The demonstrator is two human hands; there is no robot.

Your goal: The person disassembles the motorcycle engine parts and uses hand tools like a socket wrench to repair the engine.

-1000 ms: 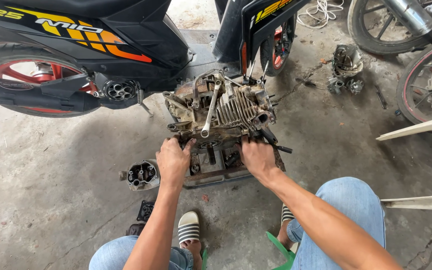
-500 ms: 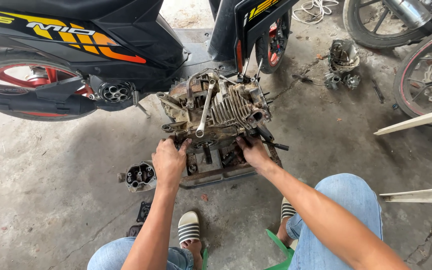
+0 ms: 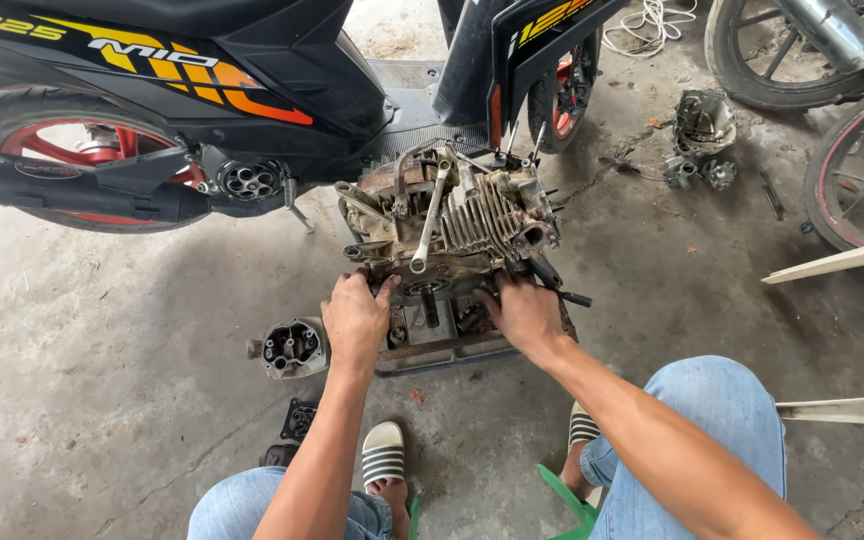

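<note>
A: Where was the engine block (image 3: 452,225) seen, and how was it being held?

B: It was seen on the concrete floor (image 3: 102,400), propped on a rusty metal stand (image 3: 442,348) just in front of the black and orange scooter (image 3: 222,80). The left hand (image 3: 355,318) was closed over the block's lower left edge; the right hand (image 3: 524,312) was pressed against the lower right. The right grip could not be told exactly, as the fingertips were hidden behind the casing.

A: Was anything loose noticed on it?

B: A spanner (image 3: 430,222) was left lying across the top, tilted, apparently unsecured.

A: What might have gone wrong from there?

B: If the block were tipped or lifted, the spanner could have been thrown off, it was judged. The block looked heavy and greasy, so a slip was thought possible, with fingers trapped against the stand. The sandalled foot (image 3: 384,462) was placed near below. A detached cylinder part (image 3: 292,346) lay just beside the left hand and could have been knocked.
</note>
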